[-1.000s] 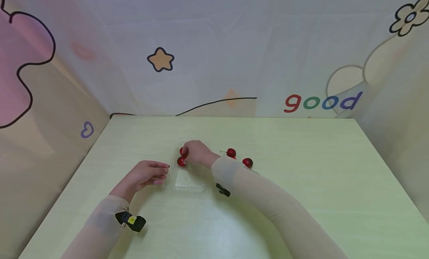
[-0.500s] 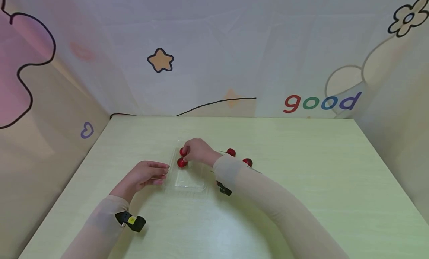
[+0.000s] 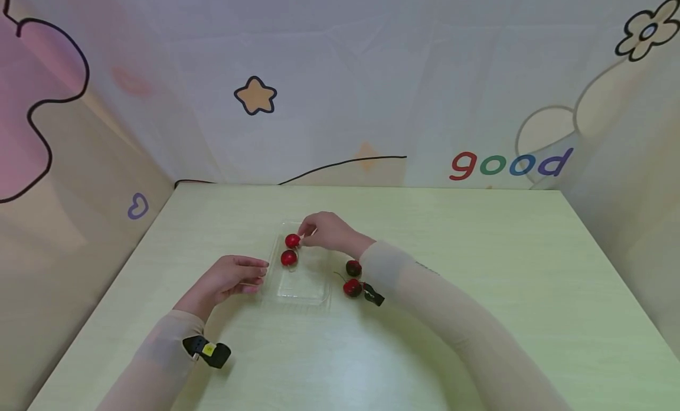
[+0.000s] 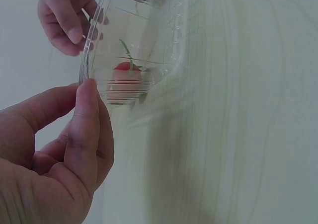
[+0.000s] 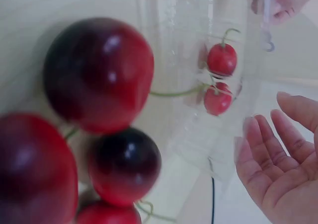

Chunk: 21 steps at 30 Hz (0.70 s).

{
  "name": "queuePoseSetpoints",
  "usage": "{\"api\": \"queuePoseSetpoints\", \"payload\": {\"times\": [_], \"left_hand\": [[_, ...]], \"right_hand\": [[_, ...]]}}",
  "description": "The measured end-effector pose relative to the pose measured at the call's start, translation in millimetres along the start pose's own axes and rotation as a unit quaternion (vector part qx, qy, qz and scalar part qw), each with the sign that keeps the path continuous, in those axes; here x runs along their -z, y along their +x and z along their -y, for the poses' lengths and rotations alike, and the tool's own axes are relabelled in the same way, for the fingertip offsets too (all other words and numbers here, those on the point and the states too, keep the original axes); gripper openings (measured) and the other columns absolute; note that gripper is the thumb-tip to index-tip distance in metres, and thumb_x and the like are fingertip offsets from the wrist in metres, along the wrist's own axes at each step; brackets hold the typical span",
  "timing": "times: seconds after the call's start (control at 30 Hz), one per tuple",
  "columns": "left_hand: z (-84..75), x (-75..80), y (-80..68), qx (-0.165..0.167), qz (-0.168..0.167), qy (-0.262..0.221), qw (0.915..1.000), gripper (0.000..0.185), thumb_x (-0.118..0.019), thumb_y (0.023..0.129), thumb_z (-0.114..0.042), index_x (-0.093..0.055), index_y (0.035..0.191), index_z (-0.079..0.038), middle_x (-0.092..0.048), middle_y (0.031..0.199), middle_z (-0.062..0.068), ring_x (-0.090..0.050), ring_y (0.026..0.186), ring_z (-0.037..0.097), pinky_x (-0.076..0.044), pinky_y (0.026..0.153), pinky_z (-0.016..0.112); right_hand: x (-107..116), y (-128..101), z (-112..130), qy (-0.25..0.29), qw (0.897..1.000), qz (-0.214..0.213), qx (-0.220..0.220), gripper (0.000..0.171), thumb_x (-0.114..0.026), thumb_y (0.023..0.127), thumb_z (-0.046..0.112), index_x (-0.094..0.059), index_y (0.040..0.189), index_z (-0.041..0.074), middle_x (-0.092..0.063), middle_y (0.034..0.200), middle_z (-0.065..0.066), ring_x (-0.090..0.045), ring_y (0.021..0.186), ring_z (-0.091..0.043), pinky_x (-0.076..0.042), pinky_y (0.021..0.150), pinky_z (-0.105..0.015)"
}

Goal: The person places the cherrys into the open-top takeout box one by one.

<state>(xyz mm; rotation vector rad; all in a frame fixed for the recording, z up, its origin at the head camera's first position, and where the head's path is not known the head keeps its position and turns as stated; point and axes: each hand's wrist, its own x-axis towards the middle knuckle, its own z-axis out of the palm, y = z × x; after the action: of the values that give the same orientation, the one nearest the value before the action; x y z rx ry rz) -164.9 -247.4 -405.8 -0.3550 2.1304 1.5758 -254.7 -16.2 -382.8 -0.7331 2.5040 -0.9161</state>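
Note:
A clear plastic container (image 3: 303,290) lies on the table, and two red cherries sit at its left side: one cherry (image 3: 293,241) farther back, the other cherry (image 3: 289,258) just in front. My left hand (image 3: 231,277) pinches the container's left rim between thumb and fingers, plainest in the left wrist view. Above the container's back part, my right hand (image 3: 332,231) has loosely spread fingers with nothing between them, beside the back cherry. In the right wrist view, its relaxed fingers (image 5: 285,152) stand apart from both cherries.
Right of the container, a dark red cherry (image 3: 353,268) and a stemmed cherry (image 3: 352,288) lie on the table (image 3: 504,269). More cherries, such as a large cherry (image 5: 99,75), show in the right wrist view. A printed cloth (image 3: 340,104) stands behind the table.
My right hand has let go of the cherry in the container and moved back and right. Its sleeve now covers the farther loose cherries and uncovers two nearer ones. My left hand stays still.

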Motion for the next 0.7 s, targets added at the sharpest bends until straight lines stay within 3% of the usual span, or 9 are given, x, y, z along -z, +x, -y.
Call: {"api": "queuePoseSetpoints", "payload": {"times": [0.4, 0.7], "left_hand": [[2.7, 0.0, 1.0, -0.005, 0.001, 0.001, 1.0, 0.043, -0.064, 0.101, -0.013, -0.056, 0.137, 0.009, -0.073, 0.095, 0.0, -0.066, 0.079, 0.009, -0.061, 0.07, 0.019], [1.1, -0.7, 0.2, -0.007, 0.001, 0.002, 1.0, 0.043, -0.063, 0.101, -0.012, -0.056, 0.137, 0.01, -0.073, 0.094, 0.0, -0.066, 0.079, 0.009, -0.061, 0.07, 0.02]], "right_hand": [[27, -31, -6, 0.033, 0.999, -0.015, 0.004, 0.026, -0.068, 0.099, 0.019, -0.07, 0.122, 0.006, -0.073, 0.119, -0.01, -0.068, 0.11, -0.025, -0.059, 0.098, -0.036], [41, -64, -11, 0.016, 0.999, -0.023, 0.034, 0.026, -0.067, 0.099, 0.019, -0.069, 0.122, 0.007, -0.074, 0.118, -0.01, -0.068, 0.112, -0.026, -0.059, 0.097, -0.037]]}}
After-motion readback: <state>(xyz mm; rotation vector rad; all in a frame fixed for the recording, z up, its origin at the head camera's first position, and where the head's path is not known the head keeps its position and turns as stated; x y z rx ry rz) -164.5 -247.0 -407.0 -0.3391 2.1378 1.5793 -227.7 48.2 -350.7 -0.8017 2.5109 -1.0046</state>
